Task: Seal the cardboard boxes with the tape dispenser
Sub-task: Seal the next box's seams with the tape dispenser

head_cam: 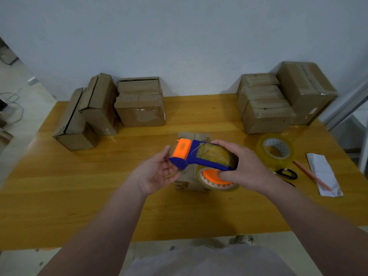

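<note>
Grip on the tape dispenser [203, 156] was by the right hand [247, 166], above a cardboard box [184, 184] at mid-table. The left hand [157, 172] lay open just beside its orange end. The wooden table [79, 196] extended wide toward its near and left edges. Box stacks [139, 104] lined the far edge against a grey wall [179, 36].

Blue-and-orange tape dispenser [201, 156], brown boxes [140, 102] (tape-shiny), yellow wooden table [79, 196]
</note>
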Demonstrator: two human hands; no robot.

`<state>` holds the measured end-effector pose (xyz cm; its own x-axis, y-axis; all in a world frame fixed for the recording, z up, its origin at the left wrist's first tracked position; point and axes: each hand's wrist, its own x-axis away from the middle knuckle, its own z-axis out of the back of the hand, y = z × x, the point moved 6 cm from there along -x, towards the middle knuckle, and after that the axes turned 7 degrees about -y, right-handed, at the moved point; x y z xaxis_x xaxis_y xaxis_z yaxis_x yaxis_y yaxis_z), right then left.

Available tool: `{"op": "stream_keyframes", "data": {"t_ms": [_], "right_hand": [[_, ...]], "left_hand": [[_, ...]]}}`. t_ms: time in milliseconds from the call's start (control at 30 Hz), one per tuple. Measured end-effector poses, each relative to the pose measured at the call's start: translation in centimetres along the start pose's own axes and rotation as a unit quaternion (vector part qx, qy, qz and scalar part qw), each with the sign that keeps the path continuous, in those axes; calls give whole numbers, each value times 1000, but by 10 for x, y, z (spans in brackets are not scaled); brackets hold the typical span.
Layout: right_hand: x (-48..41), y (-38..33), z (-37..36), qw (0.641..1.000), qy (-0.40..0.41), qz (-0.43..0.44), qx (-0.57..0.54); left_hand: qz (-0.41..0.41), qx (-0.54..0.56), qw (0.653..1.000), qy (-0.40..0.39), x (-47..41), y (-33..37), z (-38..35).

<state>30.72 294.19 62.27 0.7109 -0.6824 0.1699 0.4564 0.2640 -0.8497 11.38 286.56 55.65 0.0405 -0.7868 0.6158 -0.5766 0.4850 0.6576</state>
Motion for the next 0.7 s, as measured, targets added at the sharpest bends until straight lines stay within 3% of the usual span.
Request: {"op": "stream_keyframes", "data": {"t_ms": [200,567,700], "right_hand": [[-2,5,1,1000,-12,-3,-19],[-9,13,5,1000,-23,3,-5],[-13,15,5,998,-40,16,42]], "left_hand": [[-8,6,1000,-28,-3,1,-6],[-11,-44,998,38,-12,2,0],[-26,-120,989,84,-18,2,8]]}}
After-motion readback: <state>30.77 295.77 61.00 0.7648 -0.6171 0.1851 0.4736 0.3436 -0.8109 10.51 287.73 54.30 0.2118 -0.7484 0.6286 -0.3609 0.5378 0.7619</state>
